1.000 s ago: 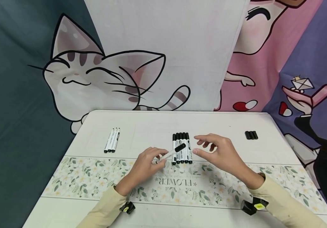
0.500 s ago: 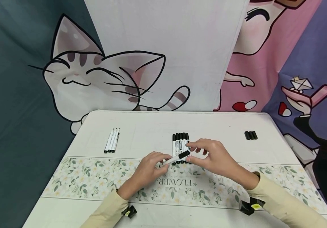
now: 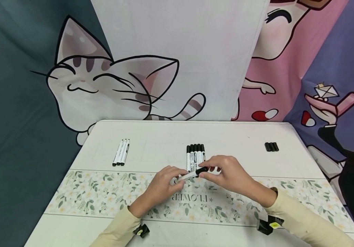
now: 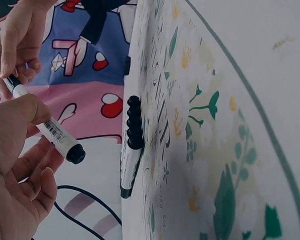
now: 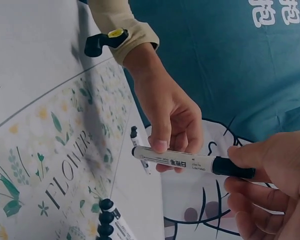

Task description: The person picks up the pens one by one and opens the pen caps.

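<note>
A white whiteboard marker (image 3: 188, 176) with a black cap (image 5: 233, 167) is held above the table between both hands. My left hand (image 3: 163, 185) pinches its white barrel near the tail end, thumb against fingers. At the other end, the thumb and fingers of my right hand (image 3: 227, 173) grip the black cap. The cap sits on the barrel; no gap shows in the right wrist view. Just behind and below the hands, a row of several capped markers (image 3: 195, 156) lies side by side, its near ends partly hidden by the held marker and right hand.
Several uncapped markers (image 3: 121, 152) lie together at the left of the white table (image 3: 158, 137). Loose black caps (image 3: 271, 146) sit side by side at the far right. A flower-printed band (image 3: 96, 192) crosses the table. Cartoon-printed cloth (image 3: 177, 41) hangs behind it.
My right hand has moved left and its fingers have come onto the marker's cap. The left hand has shifted slightly right and nearer with the marker, which now lies flatter.
</note>
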`<act>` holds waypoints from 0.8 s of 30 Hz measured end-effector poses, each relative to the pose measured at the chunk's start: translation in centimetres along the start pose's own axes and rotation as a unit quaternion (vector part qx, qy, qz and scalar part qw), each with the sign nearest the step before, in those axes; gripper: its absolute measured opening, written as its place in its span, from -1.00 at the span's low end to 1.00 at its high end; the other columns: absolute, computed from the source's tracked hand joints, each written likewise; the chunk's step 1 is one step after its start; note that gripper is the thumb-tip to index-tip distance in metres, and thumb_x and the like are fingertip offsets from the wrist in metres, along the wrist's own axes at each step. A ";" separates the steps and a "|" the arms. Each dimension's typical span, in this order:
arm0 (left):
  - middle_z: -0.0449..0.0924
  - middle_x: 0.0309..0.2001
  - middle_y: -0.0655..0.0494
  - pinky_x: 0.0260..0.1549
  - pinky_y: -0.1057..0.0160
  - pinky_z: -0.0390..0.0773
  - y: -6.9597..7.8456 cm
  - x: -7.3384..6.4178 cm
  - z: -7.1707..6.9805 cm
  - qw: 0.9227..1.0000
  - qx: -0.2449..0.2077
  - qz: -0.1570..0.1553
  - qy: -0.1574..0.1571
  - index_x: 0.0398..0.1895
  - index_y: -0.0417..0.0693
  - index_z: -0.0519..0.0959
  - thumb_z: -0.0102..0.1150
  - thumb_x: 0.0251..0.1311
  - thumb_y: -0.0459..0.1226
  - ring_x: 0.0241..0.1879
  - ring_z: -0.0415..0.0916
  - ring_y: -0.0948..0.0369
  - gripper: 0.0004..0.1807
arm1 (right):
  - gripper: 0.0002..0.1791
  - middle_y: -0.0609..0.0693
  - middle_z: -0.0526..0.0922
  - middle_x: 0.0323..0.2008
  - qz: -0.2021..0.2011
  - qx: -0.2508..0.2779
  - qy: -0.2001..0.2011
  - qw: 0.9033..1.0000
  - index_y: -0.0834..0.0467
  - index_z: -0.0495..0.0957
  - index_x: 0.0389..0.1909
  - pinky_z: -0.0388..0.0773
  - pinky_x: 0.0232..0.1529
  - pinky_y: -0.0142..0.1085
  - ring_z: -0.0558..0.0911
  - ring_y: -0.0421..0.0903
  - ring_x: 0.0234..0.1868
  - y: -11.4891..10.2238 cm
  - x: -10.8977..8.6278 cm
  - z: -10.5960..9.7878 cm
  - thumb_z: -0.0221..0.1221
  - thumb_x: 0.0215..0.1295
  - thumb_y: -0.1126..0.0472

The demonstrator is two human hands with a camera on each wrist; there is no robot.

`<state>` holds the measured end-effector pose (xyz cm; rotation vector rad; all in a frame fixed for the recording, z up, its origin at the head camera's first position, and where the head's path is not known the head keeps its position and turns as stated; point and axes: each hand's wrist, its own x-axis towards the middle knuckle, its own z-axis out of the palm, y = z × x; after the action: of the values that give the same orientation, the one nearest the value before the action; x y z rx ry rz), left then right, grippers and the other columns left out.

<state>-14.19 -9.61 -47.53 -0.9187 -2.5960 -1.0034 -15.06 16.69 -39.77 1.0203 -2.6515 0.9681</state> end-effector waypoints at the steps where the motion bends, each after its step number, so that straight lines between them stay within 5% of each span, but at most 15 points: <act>1: 0.73 -0.07 0.25 -0.24 0.25 0.59 0.0 0.0 0.0 1.000 -0.001 0.001 0.000 0.09 0.04 0.71 0.27 0.32 -0.23 -0.19 0.60 0.26 -0.71 | -0.71 -0.18 0.77 -0.25 -0.003 -0.002 0.000 1.000 0.07 0.79 -0.08 0.64 -0.35 -0.30 0.62 -0.31 -0.33 0.0 0.0 0.0 0.47 0.21 0.08; 10: 0.72 -0.07 0.22 -0.18 0.29 0.61 0.2 0.2 0.3 1.000 -0.017 0.021 -0.011 0.07 0.03 0.69 0.37 0.29 -0.13 -0.15 0.61 0.25 -0.68 | -0.78 -0.18 0.77 -0.32 -0.026 -0.027 0.003 0.999 0.06 0.80 -0.14 0.61 -0.38 -0.38 0.66 -0.31 -0.33 -0.2 -0.1 -0.3 0.45 0.23 0.09; 17: 0.71 -0.16 0.20 -0.23 0.35 0.62 0.3 0.4 1.1 0.997 -0.030 0.065 0.016 -0.06 0.00 0.70 0.45 0.18 -0.02 -0.23 0.62 0.27 -0.64 | -0.82 -0.16 0.77 -0.36 -0.053 -0.030 0.018 0.998 0.09 0.80 -0.20 0.53 -0.45 -0.47 0.62 -0.32 -0.41 -0.7 -0.3 -0.2 0.47 0.21 0.13; 24: 0.72 -0.22 0.21 -0.16 0.36 0.64 0.4 0.6 1.1 0.997 -0.034 0.068 0.029 -0.08 -0.04 0.73 0.44 0.17 -0.05 -0.21 0.64 0.30 -0.66 | -0.84 -0.15 0.78 -0.37 -0.073 -0.029 0.020 0.997 0.10 0.80 -0.23 0.52 -0.46 -0.45 0.60 -0.35 -0.42 -0.7 -0.3 -0.2 0.45 0.22 0.13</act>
<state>-14.39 -8.41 -47.93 -1.0509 -2.4292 -1.0705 -14.43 16.58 -39.32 1.1490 -2.5169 0.8664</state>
